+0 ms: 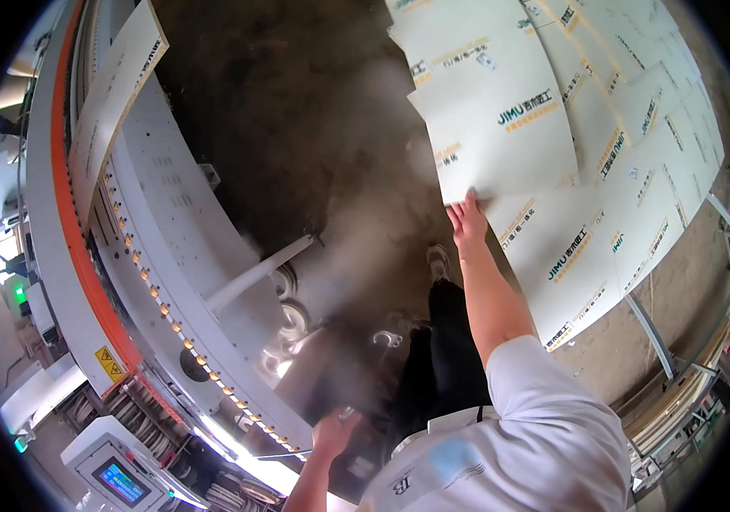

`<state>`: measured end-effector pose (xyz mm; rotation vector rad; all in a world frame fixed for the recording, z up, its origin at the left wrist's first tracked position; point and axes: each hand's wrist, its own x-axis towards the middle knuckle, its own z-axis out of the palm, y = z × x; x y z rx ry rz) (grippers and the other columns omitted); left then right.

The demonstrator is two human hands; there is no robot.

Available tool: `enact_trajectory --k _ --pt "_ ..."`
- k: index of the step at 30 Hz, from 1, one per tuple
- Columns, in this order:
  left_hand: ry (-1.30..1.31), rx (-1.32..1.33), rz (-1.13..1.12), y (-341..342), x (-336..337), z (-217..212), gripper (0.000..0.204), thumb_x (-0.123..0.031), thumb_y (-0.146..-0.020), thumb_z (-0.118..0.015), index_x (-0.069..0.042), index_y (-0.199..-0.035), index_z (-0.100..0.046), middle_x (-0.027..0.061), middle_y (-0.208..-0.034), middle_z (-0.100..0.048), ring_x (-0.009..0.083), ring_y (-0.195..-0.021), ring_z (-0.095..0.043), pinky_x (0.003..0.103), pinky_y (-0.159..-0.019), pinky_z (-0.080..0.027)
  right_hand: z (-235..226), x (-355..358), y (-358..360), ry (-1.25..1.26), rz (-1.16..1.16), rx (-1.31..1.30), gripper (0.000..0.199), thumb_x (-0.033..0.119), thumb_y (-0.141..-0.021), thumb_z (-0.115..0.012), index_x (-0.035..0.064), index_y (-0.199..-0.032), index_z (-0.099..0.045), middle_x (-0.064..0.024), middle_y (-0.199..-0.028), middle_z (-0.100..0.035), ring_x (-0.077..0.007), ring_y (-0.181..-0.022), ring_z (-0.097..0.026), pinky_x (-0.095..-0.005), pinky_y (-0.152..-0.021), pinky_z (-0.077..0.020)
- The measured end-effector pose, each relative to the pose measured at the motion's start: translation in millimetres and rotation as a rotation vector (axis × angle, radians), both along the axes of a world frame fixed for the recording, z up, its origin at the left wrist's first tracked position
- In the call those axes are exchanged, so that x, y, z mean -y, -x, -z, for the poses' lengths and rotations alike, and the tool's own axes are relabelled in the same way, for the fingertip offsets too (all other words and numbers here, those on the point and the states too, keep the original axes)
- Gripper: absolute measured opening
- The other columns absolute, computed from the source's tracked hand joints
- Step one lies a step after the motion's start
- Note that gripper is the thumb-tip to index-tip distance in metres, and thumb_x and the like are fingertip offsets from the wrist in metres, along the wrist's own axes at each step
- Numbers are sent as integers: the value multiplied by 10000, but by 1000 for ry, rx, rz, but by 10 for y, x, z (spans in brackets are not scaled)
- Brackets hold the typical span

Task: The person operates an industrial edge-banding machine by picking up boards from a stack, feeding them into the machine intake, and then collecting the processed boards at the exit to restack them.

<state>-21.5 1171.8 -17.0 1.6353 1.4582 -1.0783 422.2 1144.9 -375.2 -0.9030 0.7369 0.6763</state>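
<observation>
My right hand is stretched forward, its fingers closed on the near left corner of a white printed board. That board lies on top of a stack of similar white boards. Low down beside the machine, my left hand is closed, with a small shiny bit showing at its fingertips. A thin dark rod reaches left from near that hand; whether the hand holds it is unclear. Another white board lies on the machine, far from both hands.
A long grey machine with an orange strip and a row of small rollers curves along the left. A control panel with a lit screen stands at lower left. A grey support arm juts over the dark floor. Metal legs carry the stack.
</observation>
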Motion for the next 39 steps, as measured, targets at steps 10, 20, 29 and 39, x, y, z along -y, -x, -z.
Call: enact_trajectory --k 10,20,29,39 --pt "-56 13 -301 105 -143 -274 492 -451 -909 -671 -34 -1171 -678 81 -752 -683 206 -717 -675 364 -705 -518 -255 2756 1058 374 -68 -186 416 364 -981 -672 76 -1267 -583 -31 -1102 -654 -159 -1007 -633 -291 -797 -550" --pt "44 68 -208 683 370 -366 517 -479 -915 -666 -51 -1206 -666 113 -791 -705 278 -782 -693 401 -749 -529 -917 4237 1495 560 -436 -331 772 698 -844 -645 145 -1372 -541 -33 -1224 -639 -226 -1050 -592 -424 -900 -495" --pt "-275 -66 48 4285 806 -1937 437 -429 -907 -650 -212 -1287 -664 97 -1264 -675 297 -1149 -638 411 -921 -533 -1637 4612 1625 163 -128 -61 672 508 -939 -657 102 -1446 -486 -67 -1385 -583 -266 -1280 -537 -416 -1079 -429" --pt "-857 -289 542 4881 99 -2682 270 -214 -877 -609 -232 -1142 -660 20 -1090 -661 251 -1080 -607 404 -889 -491 -2336 4503 1621 154 -193 97 609 455 -992 -579 109 -1475 -443 -85 -1423 -541 -298 -1305 -509 -444 -1123 -385"
